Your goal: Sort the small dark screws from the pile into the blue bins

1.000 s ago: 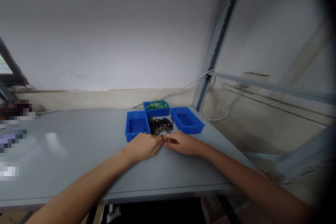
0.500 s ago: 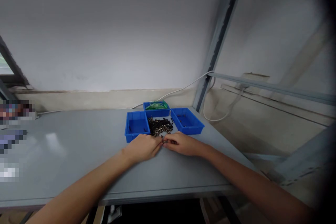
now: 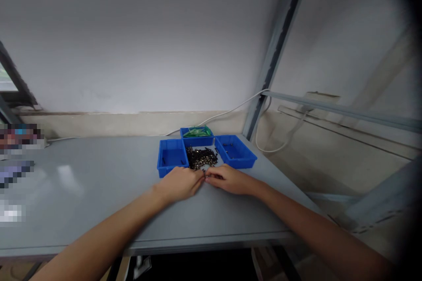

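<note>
My left hand (image 3: pixel 184 182) and my right hand (image 3: pixel 230 179) meet fingertip to fingertip just above the grey table (image 3: pixel 211 215). Both are closed in a pinch; whatever sits between the fingers is too small and too covered to name. Directly beyond them lies a heap of small black and brassy metal parts (image 3: pixel 201 158). Left of the heap stands a blue bin (image 3: pixel 172 170) with a few dark pieces inside. On the right, another blue bin (image 3: pixel 242 163) holds several small parts.
Behind the heap, a third blue bin (image 3: pixel 198 142) contains green plastic bags (image 3: pixel 198 132). A white cable (image 3: pixel 227 111) runs along the wall to a metal upright (image 3: pixel 273 59) at the table's right. Blurred-out items lie at the far left.
The fingertips of both hands have shifted very slightly and come closer together. Otherwise the bins and the heap look the same.
</note>
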Tool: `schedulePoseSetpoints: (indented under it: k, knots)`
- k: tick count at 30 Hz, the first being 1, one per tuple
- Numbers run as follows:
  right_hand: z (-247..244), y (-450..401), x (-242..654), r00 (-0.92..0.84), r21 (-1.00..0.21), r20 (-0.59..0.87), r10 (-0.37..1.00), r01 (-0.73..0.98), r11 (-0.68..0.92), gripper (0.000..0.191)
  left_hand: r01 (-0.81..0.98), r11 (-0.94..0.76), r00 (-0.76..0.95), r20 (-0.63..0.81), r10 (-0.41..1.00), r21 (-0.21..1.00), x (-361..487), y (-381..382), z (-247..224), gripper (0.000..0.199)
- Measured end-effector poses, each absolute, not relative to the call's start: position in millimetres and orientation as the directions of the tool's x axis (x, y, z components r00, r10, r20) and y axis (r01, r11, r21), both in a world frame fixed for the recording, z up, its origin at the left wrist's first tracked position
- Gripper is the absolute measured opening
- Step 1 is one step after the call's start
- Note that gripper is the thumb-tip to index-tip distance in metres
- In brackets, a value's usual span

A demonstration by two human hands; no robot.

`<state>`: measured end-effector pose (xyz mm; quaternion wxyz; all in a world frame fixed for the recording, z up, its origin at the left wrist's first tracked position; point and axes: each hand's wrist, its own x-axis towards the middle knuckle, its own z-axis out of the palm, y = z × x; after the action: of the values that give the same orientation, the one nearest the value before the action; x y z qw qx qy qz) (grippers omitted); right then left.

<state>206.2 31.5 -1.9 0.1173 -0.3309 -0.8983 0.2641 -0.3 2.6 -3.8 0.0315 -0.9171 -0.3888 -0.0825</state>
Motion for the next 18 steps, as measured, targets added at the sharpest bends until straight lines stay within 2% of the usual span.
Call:
schedulePoseSetpoints:
  k: [18]
  knots:
    - [-3.4, 33.0, 206.5, -0.77, -0.503, 0.048, 0.636, 0.532, 0.681, 0.027, 0.706, -0.709, 0.702, 0.153, 0.696, -0.011, 0.1, 0.4, -2.0, 0.027]
